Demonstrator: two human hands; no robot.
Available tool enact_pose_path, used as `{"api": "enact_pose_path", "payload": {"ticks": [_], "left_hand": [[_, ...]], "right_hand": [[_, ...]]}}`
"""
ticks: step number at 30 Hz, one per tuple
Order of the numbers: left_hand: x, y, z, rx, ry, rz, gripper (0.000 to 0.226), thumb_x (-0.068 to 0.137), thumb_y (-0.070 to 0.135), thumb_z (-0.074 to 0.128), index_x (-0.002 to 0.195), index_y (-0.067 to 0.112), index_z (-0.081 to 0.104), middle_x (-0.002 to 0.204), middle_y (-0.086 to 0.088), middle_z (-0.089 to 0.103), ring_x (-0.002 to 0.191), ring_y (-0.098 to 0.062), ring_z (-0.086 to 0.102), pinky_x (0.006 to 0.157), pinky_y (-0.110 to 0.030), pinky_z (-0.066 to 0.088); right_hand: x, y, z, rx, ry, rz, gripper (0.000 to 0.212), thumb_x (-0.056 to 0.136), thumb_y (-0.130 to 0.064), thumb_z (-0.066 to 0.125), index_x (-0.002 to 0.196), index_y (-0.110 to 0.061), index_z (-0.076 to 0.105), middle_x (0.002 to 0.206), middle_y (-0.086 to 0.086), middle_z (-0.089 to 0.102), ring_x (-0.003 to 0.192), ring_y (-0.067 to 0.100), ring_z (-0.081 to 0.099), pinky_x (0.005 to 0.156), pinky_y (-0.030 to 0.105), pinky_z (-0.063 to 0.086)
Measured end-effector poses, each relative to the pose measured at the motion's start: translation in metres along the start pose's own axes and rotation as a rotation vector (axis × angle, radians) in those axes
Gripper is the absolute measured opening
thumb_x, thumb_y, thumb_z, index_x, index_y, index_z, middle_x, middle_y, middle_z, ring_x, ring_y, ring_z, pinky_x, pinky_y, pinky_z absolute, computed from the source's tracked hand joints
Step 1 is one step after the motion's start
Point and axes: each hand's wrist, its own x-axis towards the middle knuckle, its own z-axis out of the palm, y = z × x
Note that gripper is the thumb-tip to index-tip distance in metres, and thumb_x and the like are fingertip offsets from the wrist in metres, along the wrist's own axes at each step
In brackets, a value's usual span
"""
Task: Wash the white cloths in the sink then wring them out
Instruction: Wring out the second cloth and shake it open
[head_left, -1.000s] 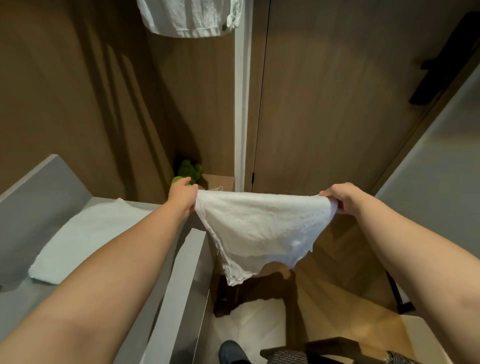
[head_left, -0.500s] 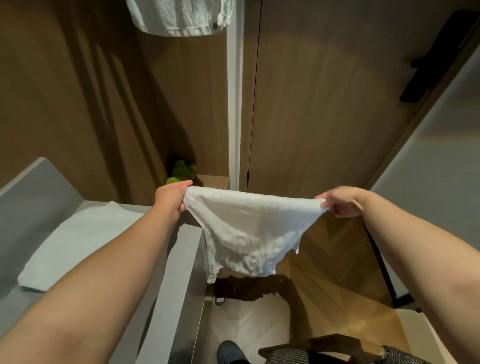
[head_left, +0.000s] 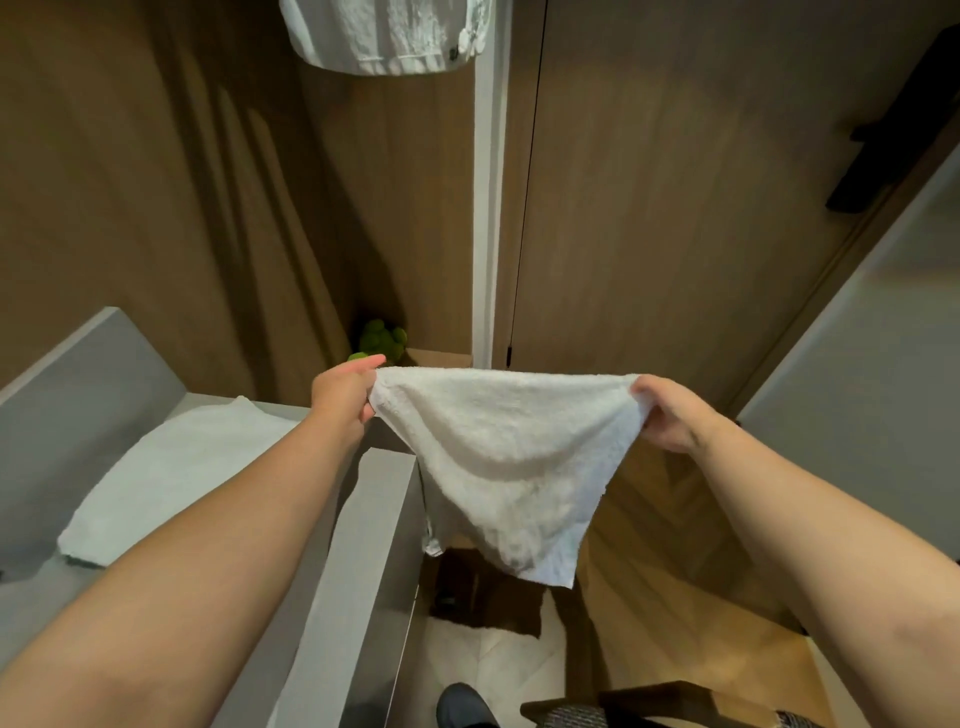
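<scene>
The left hand (head_left: 345, 397) and the right hand (head_left: 670, 421) were held well apart, each pinching a top corner of a white terry cloth (head_left: 509, 467) with curled fingers, so the cloth hung spread between them in the air, sagging to a point over the wooden floor (head_left: 675, 623) just beside the edge of a grey counter (head_left: 363, 571). No sink was in view, and no water could be seen dripping from the cloth; opened out like this rather than twisted, it was probably past washing and wringing and being shaken flat, though that was a guess. A second white cloth (head_left: 171, 478) lay flat on the counter to the left; whether it had been washed could not be told, so it may have been what was left to do.

Around them: white fabric (head_left: 384, 36) hung overhead against the panelled wall, a green object (head_left: 382, 340) sat in the far corner behind the left hand, and a wooden door (head_left: 675, 208) stood ahead. A dark shoe (head_left: 462, 709) and part of a chair (head_left: 649, 709) showed below. Nothing stood between the hands and the counter
</scene>
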Motion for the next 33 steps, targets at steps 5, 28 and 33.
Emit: {"api": "enact_pose_path", "payload": {"ticks": [5, 28, 33], "left_hand": [[0.002, 0.004, -0.008, 0.342, -0.089, 0.239, 0.019, 0.089, -0.003, 0.06, 0.097, 0.007, 0.073, 0.107, -0.013, 0.066, 0.102, -0.03, 0.062, 0.09, -0.037, 0.054], [-0.001, 0.023, 0.025, 0.592, -0.263, 0.419, 0.063, 0.08, -0.01, 0.069, 0.138, 0.01, 0.053, 0.141, -0.006, 0.051, 0.131, -0.027, 0.046, 0.105, -0.033, 0.04], [0.005, 0.035, 0.029, 0.268, -0.2, 0.281, 0.057, 0.078, -0.014, 0.067, 0.13, 0.008, 0.059, 0.132, -0.01, 0.056, 0.121, -0.031, 0.052, 0.105, -0.043, 0.045]], "right_hand": [[-0.011, -0.024, -0.002, -0.876, 0.214, -0.077, 0.035, 0.088, -0.013, 0.066, 0.117, 0.002, 0.053, 0.112, 0.016, 0.058, 0.099, 0.031, 0.058, 0.084, 0.042, 0.054], [-0.005, -0.052, -0.022, -1.02, 0.626, -0.711, 0.023, 0.096, -0.012, 0.053, 0.11, -0.016, 0.07, 0.117, 0.012, 0.055, 0.104, 0.027, 0.052, 0.085, 0.038, 0.05], [-0.006, -0.058, -0.024, -1.308, 0.837, -0.624, 0.04, 0.098, -0.007, 0.044, 0.132, -0.022, 0.058, 0.122, 0.016, 0.058, 0.11, 0.036, 0.05, 0.093, 0.044, 0.047]]}}
